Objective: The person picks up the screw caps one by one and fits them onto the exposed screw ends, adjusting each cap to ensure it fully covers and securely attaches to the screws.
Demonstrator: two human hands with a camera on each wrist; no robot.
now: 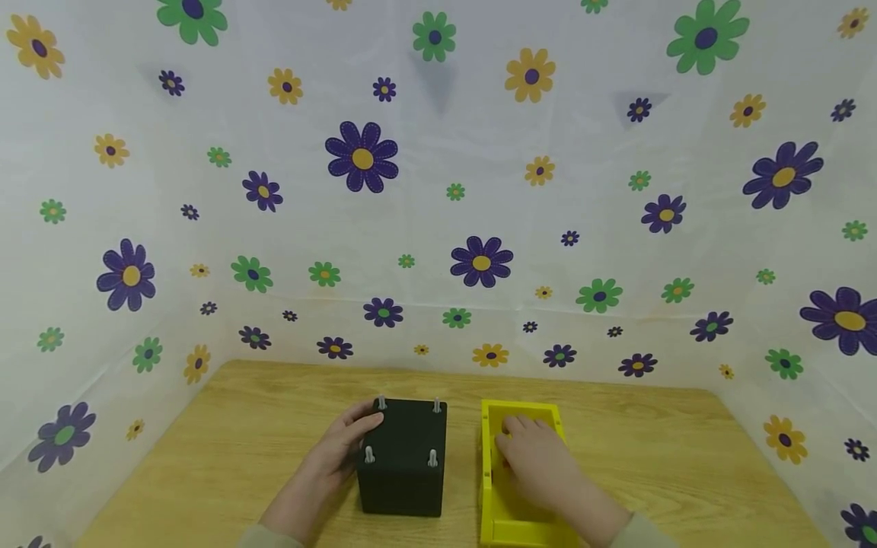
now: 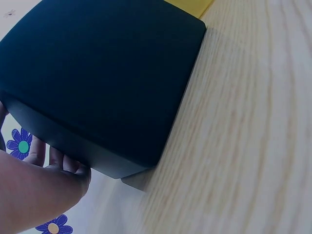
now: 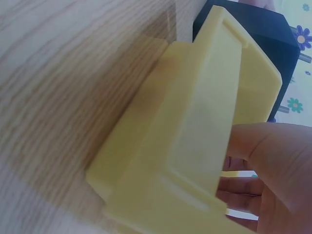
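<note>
Wood-grain tabletop (image 1: 658, 457): cuboid black box (image 1: 404, 434), four grey pegs (image 1: 433, 457), left hand (image 1: 334, 447) clamped at 10 o'clock; yellow plastic bin (image 1: 487, 502) at 3 o'clock, right hand (image 1: 536, 459) inside, finger closure hidden. Seemingly picking; next calls for lifting clear.

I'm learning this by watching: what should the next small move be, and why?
Probably lift the right hand, with anything it holds, from the yellow bin toward the black block. Its fingers reach down inside the bin, their grip hidden, while the left hand holds the block and four metal pegs stand upright on top.
</note>
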